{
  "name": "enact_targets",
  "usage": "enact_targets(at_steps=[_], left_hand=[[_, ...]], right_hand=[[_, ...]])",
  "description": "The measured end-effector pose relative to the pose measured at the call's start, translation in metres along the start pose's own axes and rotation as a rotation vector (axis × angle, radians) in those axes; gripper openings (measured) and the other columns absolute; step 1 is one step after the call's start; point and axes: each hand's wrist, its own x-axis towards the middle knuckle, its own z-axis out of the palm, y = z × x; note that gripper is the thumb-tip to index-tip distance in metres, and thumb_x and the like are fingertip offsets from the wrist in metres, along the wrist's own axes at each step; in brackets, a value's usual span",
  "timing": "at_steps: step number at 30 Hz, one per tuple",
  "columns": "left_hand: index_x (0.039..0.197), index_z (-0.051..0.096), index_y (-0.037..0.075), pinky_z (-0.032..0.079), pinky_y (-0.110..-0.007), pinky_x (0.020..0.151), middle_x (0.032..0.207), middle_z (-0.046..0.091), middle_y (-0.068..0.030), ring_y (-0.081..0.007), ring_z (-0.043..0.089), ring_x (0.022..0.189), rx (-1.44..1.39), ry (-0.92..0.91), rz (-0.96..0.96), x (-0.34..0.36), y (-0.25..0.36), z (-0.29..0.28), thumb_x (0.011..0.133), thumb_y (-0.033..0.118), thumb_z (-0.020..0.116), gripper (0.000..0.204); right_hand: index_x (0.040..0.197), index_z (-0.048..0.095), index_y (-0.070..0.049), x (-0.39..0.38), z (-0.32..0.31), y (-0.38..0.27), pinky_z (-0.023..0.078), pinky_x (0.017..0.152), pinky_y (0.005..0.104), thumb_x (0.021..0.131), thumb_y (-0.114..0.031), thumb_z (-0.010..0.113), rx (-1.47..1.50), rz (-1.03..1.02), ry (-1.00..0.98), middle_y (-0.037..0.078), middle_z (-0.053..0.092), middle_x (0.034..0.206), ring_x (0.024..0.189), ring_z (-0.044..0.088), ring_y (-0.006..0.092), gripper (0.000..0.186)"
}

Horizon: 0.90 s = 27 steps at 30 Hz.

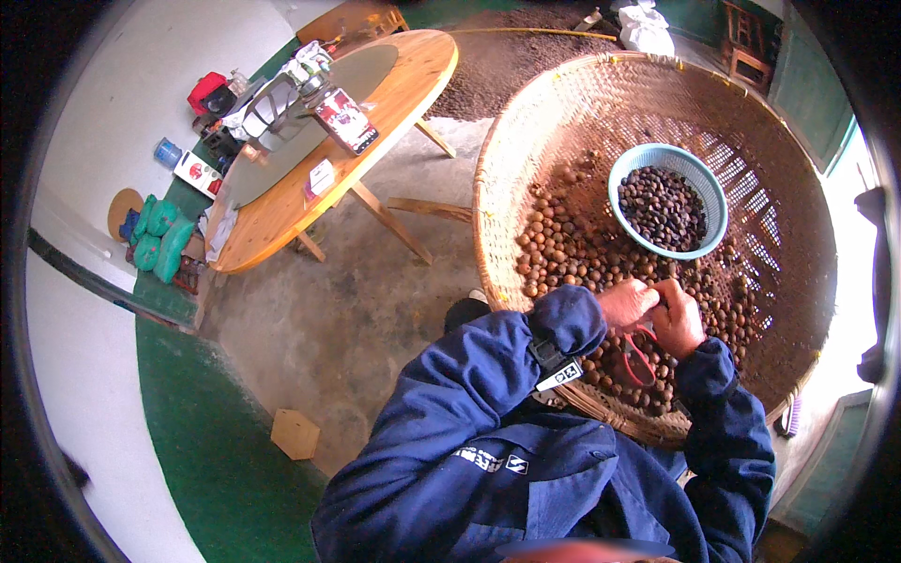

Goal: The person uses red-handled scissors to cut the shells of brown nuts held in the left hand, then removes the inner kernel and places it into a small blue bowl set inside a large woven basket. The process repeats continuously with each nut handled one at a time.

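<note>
My left hand (627,302) and my right hand (678,317) meet with closed fingers over the near part of a large woven basket (516,131); what they hold is hidden or too small to make out. Just below them is a pair of red-handled scissors (639,361) among round brown nuts (549,239), which cover much of the basket's bottom. Beyond my hands, a light blue plastic colander (621,220) full of dark seeds (662,202) sits in the basket.
At left stands an oval wooden table (282,230) with assorted items on it; green bags (160,235) lie by the wall. Dark granular material (488,80) covers floor at the back, near a white sack (646,28) and wooden chair (746,47). A hexagonal board (295,434) lies at lower left.
</note>
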Motion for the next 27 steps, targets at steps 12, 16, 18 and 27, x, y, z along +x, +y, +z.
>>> enact_targets(at_steps=[12, 16, 18, 27], left_hand=[[0.075, 0.047, 0.012, 0.031, -0.024, 0.039, 0.059, 0.040, 0.0024, -0.0096, 0.035, 0.046, -0.623, -0.258, -0.188, -0.031, 0.048, -0.003, 0.092, 0.036, 0.048, 0.030], [0.078, 0.049, 0.009, 0.035, -0.026, 0.040, 0.059, 0.041, -0.0016, -0.0135, 0.040, 0.045, -0.788, -0.359, -0.249, -0.033, 0.053, -0.010, 0.095, 0.036, 0.043, 0.033], [0.078, 0.049, 0.009, 0.036, -0.027, 0.040, 0.058, 0.042, -0.0021, -0.0143, 0.041, 0.044, -0.806, -0.432, -0.197, -0.032, 0.051, -0.015, 0.095, 0.037, 0.041, 0.034], [0.082, 0.052, 0.006, 0.036, -0.026, 0.043, 0.062, 0.044, -0.0017, -0.0131, 0.040, 0.049, -0.746, -0.312, -0.134, -0.034, 0.052, -0.013, 0.094, 0.036, 0.045, 0.033]], right_hand=[[0.087, 0.062, -0.008, 0.003, -0.022, -0.001, 0.026, 0.044, 0.0222, 0.080, -0.002, 0.049, 0.975, 0.352, -0.033, -0.005, 0.047, 0.059, 0.049, 0.037, 0.0043, 0.016], [0.087, 0.061, -0.009, 0.001, -0.029, -0.001, 0.028, 0.044, 0.0227, 0.083, -0.005, 0.053, 1.082, 0.383, -0.202, -0.002, 0.049, 0.061, 0.049, 0.040, 0.0060, 0.010], [0.087, 0.060, -0.008, 0.002, -0.028, 0.002, 0.030, 0.045, 0.0234, 0.084, -0.007, 0.054, 0.781, 0.109, -0.147, -0.001, 0.052, 0.066, 0.051, 0.043, 0.0071, 0.007], [0.103, 0.062, -0.002, 0.003, -0.024, 0.007, 0.051, 0.073, 0.0305, 0.087, -0.006, 0.062, 0.910, 0.170, -0.088, 0.003, 0.063, 0.088, 0.081, 0.060, 0.0130, 0.017]])
